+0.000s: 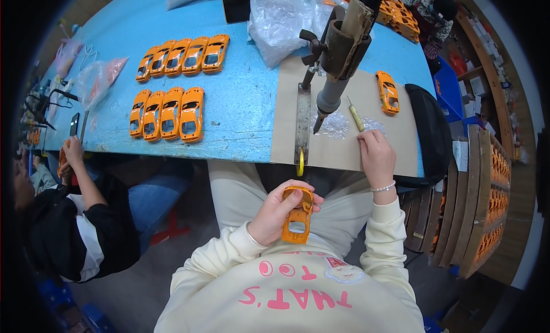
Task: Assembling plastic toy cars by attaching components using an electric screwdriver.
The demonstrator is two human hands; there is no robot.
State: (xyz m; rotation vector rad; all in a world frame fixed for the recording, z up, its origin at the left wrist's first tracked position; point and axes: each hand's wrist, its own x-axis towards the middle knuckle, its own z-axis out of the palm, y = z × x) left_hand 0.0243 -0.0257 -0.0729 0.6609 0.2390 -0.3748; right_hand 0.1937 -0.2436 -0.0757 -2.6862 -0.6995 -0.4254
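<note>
My left hand (274, 215) is closed around an orange toy car body shell (295, 238) over my lap, its window openings facing up. On the brown cardboard sheet (344, 154), my right hand (378, 161) has its fingertips pinched together beside small clear plastic pieces (334, 126). What the fingertips hold, if anything, is too small to make out. Just ahead of them lies a thin pointed tool with a yellowish handle (356, 118). Another orange car shell (388, 93) rests farther back on the cardboard.
A stand-mounted machine with a pointed tip (329, 97) hangs over the cardboard. Two rows of orange car shells (170, 114) lie on the blue table (240, 115). A black case (425, 132) borders the cardboard. Plastic bags (281, 32) stand behind. A co-worker (94, 218) sits at left; stacked trays (487, 201) stand right.
</note>
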